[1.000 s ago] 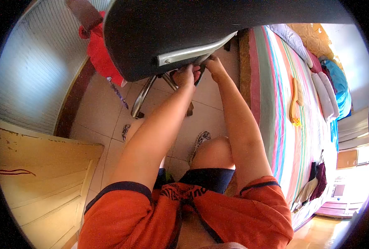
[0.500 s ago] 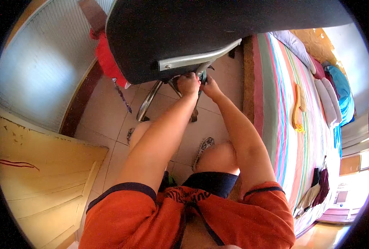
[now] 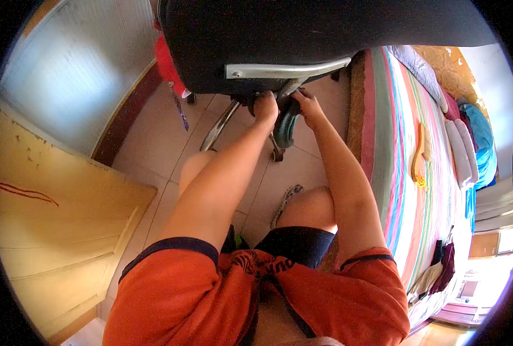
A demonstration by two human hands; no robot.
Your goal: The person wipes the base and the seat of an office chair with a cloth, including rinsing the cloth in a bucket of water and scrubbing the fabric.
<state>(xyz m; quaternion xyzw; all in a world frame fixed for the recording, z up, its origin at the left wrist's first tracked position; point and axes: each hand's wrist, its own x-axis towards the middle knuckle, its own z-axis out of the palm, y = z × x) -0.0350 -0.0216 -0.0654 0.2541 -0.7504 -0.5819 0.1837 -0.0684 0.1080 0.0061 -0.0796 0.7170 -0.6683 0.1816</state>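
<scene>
A black swivel chair (image 3: 325,29) with a silver metal bar (image 3: 285,71) and chrome legs (image 3: 220,126) fills the top of the view. Under its seat edge my left hand (image 3: 265,108) is closed near the chair's column; what its fingers hold is hidden. My right hand (image 3: 308,108) is just to the right, thumb and fingers pinched at the top of a dark green cloth (image 3: 288,128), which hangs down beside the chair base.
On the right stands a bed (image 3: 377,144) with a striped sheet, a yellow-orange item (image 3: 421,155) and folded bedding (image 3: 461,153). A yellow door (image 3: 66,213) is at left. A red bag-like thing (image 3: 167,63) hangs behind the chair. Tiled floor (image 3: 152,141) lies below.
The chair now sits slightly higher and further right in view. My hands have moved apart, the right one rightward, and the green cloth now hangs down in plain sight.
</scene>
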